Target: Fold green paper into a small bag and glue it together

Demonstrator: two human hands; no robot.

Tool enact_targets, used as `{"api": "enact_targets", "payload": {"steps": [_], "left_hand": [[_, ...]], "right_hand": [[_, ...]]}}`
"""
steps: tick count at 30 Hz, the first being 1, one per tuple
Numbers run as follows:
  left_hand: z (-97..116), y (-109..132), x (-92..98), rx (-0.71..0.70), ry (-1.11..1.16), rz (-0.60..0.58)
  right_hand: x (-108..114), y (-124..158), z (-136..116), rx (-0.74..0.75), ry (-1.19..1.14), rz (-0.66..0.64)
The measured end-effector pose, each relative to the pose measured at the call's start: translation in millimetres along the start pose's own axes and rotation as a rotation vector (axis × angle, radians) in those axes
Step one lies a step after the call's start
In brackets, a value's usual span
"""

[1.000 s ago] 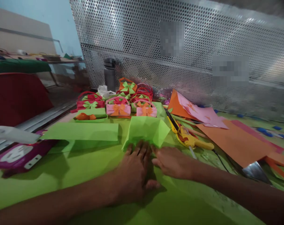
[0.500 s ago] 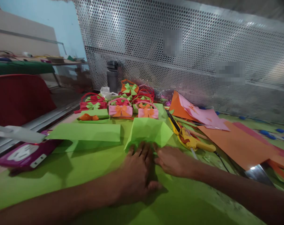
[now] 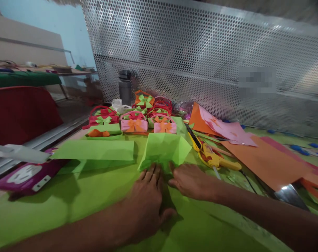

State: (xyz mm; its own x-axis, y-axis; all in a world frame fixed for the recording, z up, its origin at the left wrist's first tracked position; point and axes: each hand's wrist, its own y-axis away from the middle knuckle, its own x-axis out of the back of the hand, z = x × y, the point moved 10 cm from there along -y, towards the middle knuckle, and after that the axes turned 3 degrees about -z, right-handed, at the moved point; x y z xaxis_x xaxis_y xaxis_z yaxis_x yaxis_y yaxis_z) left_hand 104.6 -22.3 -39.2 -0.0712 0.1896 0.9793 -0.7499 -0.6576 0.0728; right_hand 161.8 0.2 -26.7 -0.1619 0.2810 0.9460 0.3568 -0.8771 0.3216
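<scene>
A folded light-green paper piece (image 3: 165, 148) stands partly raised on the green-covered table (image 3: 96, 196). My left hand (image 3: 145, 199) lies flat with fingers stretched out, pressing on the paper's near edge. My right hand (image 3: 192, 182) rests beside it on the right, its fingers curled against the same edge; what they pinch is hidden. A long folded green strip (image 3: 96, 151) lies to the left of the piece.
Several small paper baskets with bows (image 3: 134, 117) stand at the back by a grey bottle (image 3: 125, 87). A yellow glue gun (image 3: 214, 157), orange sheets (image 3: 266, 159) and pink sheets (image 3: 227, 129) lie right. A purple case (image 3: 27, 175) sits left. A perforated metal panel (image 3: 201, 59) rises behind.
My left hand has slid slightly back toward me along the paper's edge. The view has shifted a little; the paper piece stays in place.
</scene>
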Motion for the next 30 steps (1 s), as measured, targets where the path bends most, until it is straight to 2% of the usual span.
{"api": "enact_targets", "payload": {"steps": [5, 11, 17, 22, 26, 30], "left_hand": [[3, -2, -1.6, -0.042, 0.001, -0.013], [1, -1, -1.7, -0.058, 0.006, 0.031], [4, 0, -0.9, -0.042, -0.022, -0.017], [3, -9, 10.9, -0.037, -0.13, 0.049], [0, -23, 16.4, -0.053, -0.191, 0.039], [-2, -30, 19.7, -0.088, -0.219, 0.035]], "right_hand": [[-14, 1, -11, 0.055, 0.009, 0.009], [-11, -11, -7, 0.074, 0.035, 0.038], [-13, 4, -9, 0.042, 0.053, 0.04], [-5, 17, 15, -0.128, 0.057, 0.075], [3, 31, 43, -0.24, 0.08, 0.126], [7, 36, 55, -0.205, 0.134, 0.207]]}}
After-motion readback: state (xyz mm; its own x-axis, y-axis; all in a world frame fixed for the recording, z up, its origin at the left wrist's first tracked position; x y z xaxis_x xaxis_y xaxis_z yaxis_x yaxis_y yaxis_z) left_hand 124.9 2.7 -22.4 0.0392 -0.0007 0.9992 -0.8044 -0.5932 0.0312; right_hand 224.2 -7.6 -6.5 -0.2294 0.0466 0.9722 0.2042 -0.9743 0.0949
